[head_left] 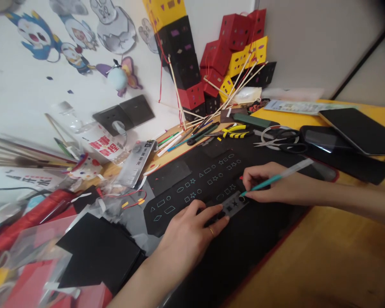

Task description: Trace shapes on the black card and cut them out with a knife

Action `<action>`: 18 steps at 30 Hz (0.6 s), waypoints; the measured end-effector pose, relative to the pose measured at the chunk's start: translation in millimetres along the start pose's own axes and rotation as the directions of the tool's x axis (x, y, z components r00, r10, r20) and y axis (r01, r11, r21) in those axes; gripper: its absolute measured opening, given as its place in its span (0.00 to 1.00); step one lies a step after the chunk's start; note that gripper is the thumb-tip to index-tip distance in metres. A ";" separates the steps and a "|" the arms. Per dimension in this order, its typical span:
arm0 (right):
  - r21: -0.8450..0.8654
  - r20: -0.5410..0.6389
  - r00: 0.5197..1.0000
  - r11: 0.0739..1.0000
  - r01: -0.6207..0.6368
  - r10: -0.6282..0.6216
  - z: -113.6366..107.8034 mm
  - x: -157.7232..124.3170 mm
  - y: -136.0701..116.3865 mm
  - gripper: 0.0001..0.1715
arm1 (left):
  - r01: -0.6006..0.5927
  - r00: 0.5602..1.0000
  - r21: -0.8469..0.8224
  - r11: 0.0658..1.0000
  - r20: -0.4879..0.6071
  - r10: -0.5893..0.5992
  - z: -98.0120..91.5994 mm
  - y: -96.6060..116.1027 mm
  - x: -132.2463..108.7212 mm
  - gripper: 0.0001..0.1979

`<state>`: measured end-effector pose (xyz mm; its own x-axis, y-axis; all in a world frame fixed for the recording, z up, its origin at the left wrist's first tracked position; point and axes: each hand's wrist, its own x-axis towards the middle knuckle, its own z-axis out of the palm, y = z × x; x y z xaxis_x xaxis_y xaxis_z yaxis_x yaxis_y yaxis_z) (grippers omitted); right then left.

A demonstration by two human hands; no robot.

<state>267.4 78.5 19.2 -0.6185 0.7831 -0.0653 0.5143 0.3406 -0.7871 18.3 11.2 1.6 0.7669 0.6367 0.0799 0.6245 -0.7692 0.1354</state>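
Observation:
A black sheet of card [186,194] lies on a dark mat, with rows of small shapes outlined on it in light blue: triangles, rectangles, circles, stars and ovals. Over its right part lies a clear template ruler [234,204] with cut-out shapes. My left hand [192,224], a ring on one finger, presses the ruler's left end down with fingers stretched apart. Pinched in my right hand [265,183] is a teal pen [269,182] with a clear end. Its tip meets a round cut-out near the ruler's right end.
Black card squares [98,248] and red paper lie at the left. Scissors [284,141], yellow-black pliers [235,131] and a dark tablet [361,128] are behind my right hand. Folded red, yellow and black paper boxes [216,64] with sticks stand against the wall, near a plastic bottle [96,137].

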 end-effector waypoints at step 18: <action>-0.175 0.138 0.987 0.979 0.101 -0.077 -6.6 8.3 -5.1 0.03 | -0.004 1.000 -0.006 1.000 -0.004 0.004 0.9 -0.6 0.1 0.21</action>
<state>263.6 86.7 26.7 -0.7325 0.6749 -0.0888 0.5453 0.5038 -0.6699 18.2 11.7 0.6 0.7688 0.6340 0.0839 0.6207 -0.7713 0.1411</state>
